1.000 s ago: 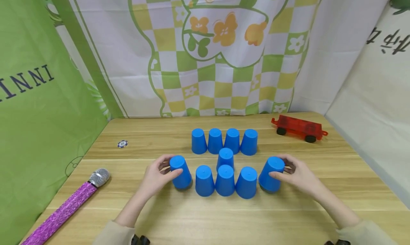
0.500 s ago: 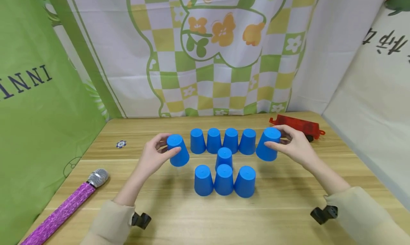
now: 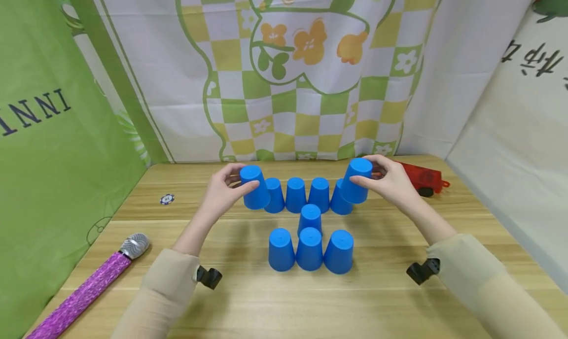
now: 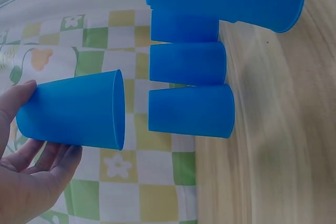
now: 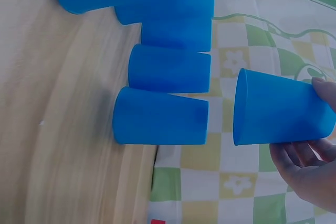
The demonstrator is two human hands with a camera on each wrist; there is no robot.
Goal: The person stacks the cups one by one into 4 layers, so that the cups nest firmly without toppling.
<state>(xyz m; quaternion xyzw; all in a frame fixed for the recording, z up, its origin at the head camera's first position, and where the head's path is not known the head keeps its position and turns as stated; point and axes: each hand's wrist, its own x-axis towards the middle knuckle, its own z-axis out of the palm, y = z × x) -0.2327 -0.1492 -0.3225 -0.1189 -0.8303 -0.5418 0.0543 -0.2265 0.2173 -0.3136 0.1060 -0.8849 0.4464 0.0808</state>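
My left hand (image 3: 226, 191) grips an upside-down blue cup (image 3: 255, 188) near its closed end, held above the table by the left end of the back row. On the other side, my right hand (image 3: 388, 179) holds a second blue cup (image 3: 357, 181) the same way, partly in front of the row's rightmost cup (image 3: 340, 201). Both wrist views show the held cups, left (image 4: 73, 111) and right (image 5: 283, 109), raised clear of the standing ones. A single cup (image 3: 309, 218) stands mid-table, behind a front row of three upside-down cups (image 3: 309, 253).
A red toy wagon (image 3: 421, 179) sits at the back right, partly behind my right hand. At the left lie a microphone with a glittery purple handle (image 3: 88, 289) and a poker chip (image 3: 167, 199). A patterned curtain (image 3: 301, 117) hangs behind the wooden table (image 3: 275, 309).
Both hands have lifted the two end cups off the front row and carried them up, back and inward to the ends of the back row. The other cups stay in place.
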